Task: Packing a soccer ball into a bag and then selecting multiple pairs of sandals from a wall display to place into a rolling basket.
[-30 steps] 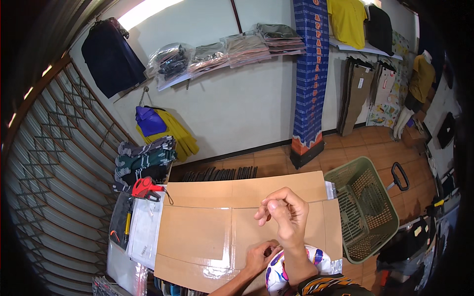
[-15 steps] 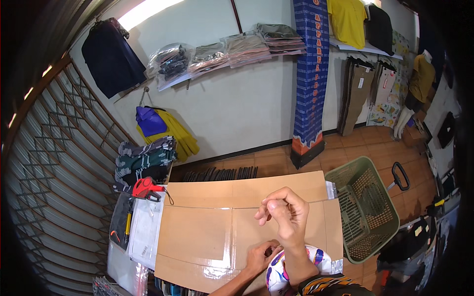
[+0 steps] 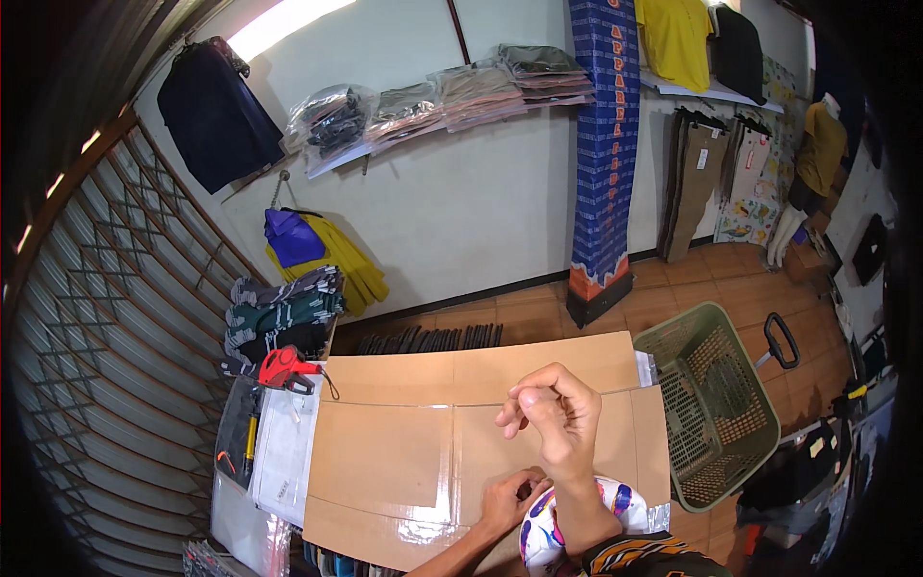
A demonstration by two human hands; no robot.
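Right hand (image 3: 550, 420): your fingers pinched shut — raised above the cardboard (image 3: 385, 452).
Left hand (image 3: 510, 498): grips the ball (image 3: 558, 529) — what else it holds, you cannot tell.

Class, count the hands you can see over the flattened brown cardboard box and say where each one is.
2. The left hand rests low on the flattened brown cardboard box; the right hand is raised above it, fingers pinched together.

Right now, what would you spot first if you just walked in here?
First, the big flattened cardboard box in the middle, with the right hand raised above it, fingers pinched, and the left hand resting on its near edge. Then the green plastic basket to the right and the red tool at the box's far left corner.
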